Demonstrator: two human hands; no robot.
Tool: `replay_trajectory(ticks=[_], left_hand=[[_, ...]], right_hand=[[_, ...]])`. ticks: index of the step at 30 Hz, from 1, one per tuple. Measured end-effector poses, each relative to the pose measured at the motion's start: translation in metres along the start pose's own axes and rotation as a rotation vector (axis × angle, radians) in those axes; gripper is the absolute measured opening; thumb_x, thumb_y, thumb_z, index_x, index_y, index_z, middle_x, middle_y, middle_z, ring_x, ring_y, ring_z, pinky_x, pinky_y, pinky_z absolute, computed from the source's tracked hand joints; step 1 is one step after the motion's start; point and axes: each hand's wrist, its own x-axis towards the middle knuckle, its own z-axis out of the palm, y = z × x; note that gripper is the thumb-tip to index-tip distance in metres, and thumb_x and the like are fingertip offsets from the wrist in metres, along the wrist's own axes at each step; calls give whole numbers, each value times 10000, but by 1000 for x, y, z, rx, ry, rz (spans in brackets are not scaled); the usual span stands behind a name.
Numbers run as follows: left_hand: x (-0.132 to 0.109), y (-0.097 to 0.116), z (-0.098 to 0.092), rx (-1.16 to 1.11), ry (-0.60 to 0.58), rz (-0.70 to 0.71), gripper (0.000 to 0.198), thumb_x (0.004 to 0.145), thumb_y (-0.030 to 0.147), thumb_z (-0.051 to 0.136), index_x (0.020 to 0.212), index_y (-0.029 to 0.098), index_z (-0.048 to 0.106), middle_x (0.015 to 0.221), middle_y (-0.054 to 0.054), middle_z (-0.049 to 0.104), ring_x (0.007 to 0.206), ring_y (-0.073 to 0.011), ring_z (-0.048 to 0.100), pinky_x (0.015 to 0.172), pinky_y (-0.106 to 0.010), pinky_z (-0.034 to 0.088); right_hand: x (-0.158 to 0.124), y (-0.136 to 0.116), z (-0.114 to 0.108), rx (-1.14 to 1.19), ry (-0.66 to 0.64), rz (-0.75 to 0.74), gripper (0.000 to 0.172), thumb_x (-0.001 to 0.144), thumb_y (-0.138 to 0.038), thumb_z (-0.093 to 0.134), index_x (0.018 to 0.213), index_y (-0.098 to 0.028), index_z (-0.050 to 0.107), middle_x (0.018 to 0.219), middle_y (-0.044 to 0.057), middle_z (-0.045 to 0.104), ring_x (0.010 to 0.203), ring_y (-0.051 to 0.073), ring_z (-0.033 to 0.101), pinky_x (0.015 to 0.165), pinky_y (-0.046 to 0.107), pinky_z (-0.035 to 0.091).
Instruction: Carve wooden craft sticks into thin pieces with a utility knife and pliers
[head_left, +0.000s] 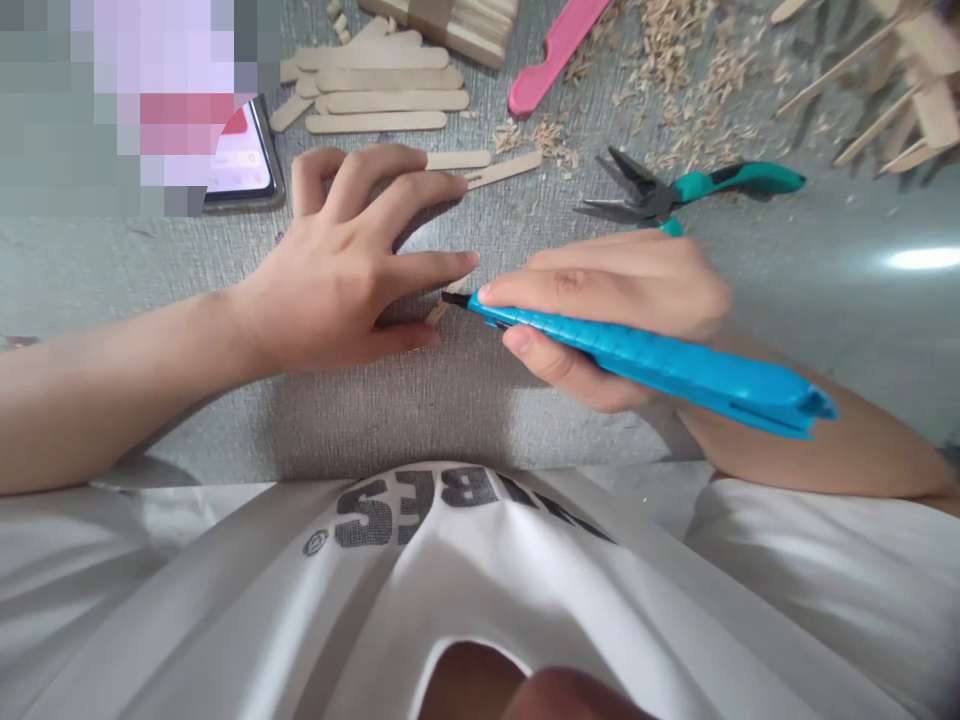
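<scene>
My right hand [622, 300] is closed around a blue utility knife [660, 360], its dark blade pointing left. The blade's tip touches a short craft stick piece [441, 308] on the grey table. The thumb and index finger of my left hand [345, 250] press on the two ends of that piece, which they partly hide. My other left fingers are spread toward the back, their tips by two craft sticks, a plain one [459, 159] and a notched one [510, 170].
Pliers with green handles [652, 200] lie beyond my right hand. Behind are loose craft sticks [390, 80], a bundle of sticks [457, 25], a pink cutter [555, 55] and wood shavings [697, 80]. A phone [244, 170] sits at left, a stick structure [922, 90] at right.
</scene>
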Motion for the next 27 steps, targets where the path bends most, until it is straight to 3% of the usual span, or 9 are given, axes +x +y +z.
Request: replay_trajectory(ticks=[4, 11, 18, 23, 27], left_hand=[[0, -1, 1, -9, 33, 34, 607, 1082, 696, 578, 1551, 311, 556, 1716, -188, 459, 1552, -563, 450, 1033, -818, 383], [-2, 0, 1, -20, -13, -63, 581, 1060, 703, 606, 1557, 403, 605, 1766, -98, 427, 1590, -507, 385, 1121, -805, 377], [-3, -1, 0, -12, -46, -59, 635, 1028, 667, 667, 1600, 410, 569, 1782, -105, 399, 1603, -509, 337, 1162, -812, 343], [-4, -4, 3, 37, -60, -28, 698, 1029, 712, 640, 1637, 392, 518, 1795, -169, 348, 1593, -551, 325, 1085, -832, 340], [-4, -5, 5, 28, -56, -22, 714, 1034, 693, 658, 1659, 395, 486, 1798, -193, 335, 1600, -544, 298, 1085, -816, 310]], right_hand=[[0, 3, 3, 93, 36, 3, 171, 1064, -234, 613, 1208, -264, 699, 955, -11, 802, 750, 141, 739, 721, 290, 615], [-10, 5, 13, 128, 117, -5, 178, 1071, -211, 611, 1215, -205, 714, 1028, 30, 837, 854, 160, 805, 800, 303, 669], [-23, 14, 24, 181, 219, 79, 242, 1075, -381, 603, 1158, -270, 801, 1007, 27, 874, 853, 197, 837, 778, 330, 696], [-29, 20, 28, 315, 249, 259, 270, 1040, -459, 702, 1215, -298, 831, 998, 5, 873, 788, 205, 822, 811, 361, 708], [-25, 20, 30, 458, 266, 384, 262, 1036, -486, 743, 1167, -282, 843, 829, 1, 840, 646, 193, 775, 659, 334, 691]])
